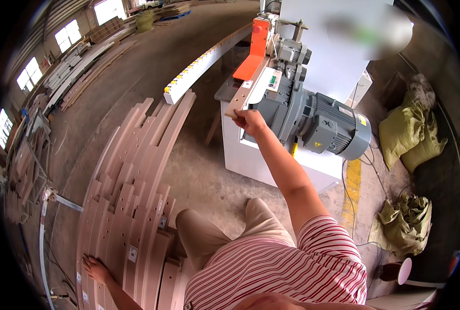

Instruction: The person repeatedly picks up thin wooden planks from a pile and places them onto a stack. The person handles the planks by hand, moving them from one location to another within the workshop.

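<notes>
- One wooden strip (239,101): our right hand (248,121) pinches its near end at the machine (292,111) table's front edge.
- Our left hand (95,268) lies spread flat on the stack of boards (132,206), well apart.
- Two green sacks (413,137) beside the one machine.

Pale wood strip (239,101) at machine, plus stacked strips (132,206)
Strip w/ drilled holes lies slanted on machine bed, near end gripped; stack of pinkish strips w/ holes fans across floor.

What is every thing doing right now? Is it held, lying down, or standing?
Right hand: shut on the wooden strip.
Wooden strip: held at its near end, lying on the machine.
Left hand: open, flat on the stacked boards.
Stacked boards: lying piled.
Green sacks: slumped on the floor.
</notes>
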The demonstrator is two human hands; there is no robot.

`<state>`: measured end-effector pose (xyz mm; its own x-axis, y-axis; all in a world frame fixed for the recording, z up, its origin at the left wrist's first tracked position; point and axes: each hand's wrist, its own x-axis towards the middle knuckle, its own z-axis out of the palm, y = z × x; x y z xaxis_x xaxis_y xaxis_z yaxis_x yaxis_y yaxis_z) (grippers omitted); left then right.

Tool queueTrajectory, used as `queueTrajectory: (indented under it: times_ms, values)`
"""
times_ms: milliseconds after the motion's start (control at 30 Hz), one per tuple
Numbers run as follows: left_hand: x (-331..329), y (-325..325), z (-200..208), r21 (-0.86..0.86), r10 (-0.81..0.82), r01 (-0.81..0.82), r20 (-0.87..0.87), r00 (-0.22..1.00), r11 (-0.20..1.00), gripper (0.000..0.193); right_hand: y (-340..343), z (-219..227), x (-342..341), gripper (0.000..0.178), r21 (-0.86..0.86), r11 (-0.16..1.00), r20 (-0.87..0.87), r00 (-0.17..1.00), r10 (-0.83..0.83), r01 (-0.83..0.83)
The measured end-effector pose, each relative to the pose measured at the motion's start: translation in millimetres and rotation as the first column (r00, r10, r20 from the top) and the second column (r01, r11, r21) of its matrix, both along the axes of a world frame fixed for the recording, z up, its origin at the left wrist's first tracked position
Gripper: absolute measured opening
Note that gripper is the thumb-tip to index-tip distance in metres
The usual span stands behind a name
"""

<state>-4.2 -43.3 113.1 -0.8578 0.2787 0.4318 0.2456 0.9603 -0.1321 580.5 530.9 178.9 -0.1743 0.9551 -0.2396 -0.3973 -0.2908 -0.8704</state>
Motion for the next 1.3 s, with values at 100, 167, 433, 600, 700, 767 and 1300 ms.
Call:
queueTrajectory:
  times_ms: [100, 167, 433, 600, 700, 767, 1300]
  values:
    - [1.5, 3.5, 0.6, -0.016, 0.006, -0.006, 0.005, 1.000, 1.000, 0.047, -23.6, -4.4, 0.6, 0.021, -0.005, 0.997, 0.085, 0.994, 0.073, -0.072]
    - [0.1, 2.8, -2.0, -0.024, 0.012, -0.012, 0.002, 1.000, 1.000, 0.047, -43.7, 0.1, -5.2, 0.021, -0.029, 0.997, 0.129, 0.989, 0.077, -0.074]
    - [38.6, 81.8, 27.4, 0.099, -0.184, 0.167, 0.196, 0.963, 0.981, 0.042, -118.2, 11.4, -24.4, 0.021, -0.067, 0.982, 0.034, 0.983, 0.179, -0.176]
    - [183.2, 222.6, 73.3, 0.668, -0.861, 0.543, 0.394, 0.321, 0.508, 0.039, -154.5, 8.8, -28.2, 0.012, -0.065, 0.968, -0.028, 0.970, 0.242, -0.243]
    - [258.5, 287.1, 106.4, 0.745, -0.871, 0.592, 0.471, -0.142, 0.306, 0.042, -180.7, 13.8, -35.1, 0.013, -0.054, 0.949, -0.030, 0.950, 0.310, -0.311]
    - [302.4, 323.6, 114.6, 0.779, -0.847, 0.582, 0.456, -0.271, 0.233, 0.047, -195.7, 9.1, -40.6, 0.013, -0.042, 0.938, -0.046, 0.939, 0.342, -0.344]
    - [272.3, 179.4, 155.5, 0.333, -0.644, 0.802, 0.761, 0.081, 0.495, 0.076, -159.8, 14.1, -31.6, 0.020, 0.023, 0.950, -0.384, 0.875, 0.295, -0.311]
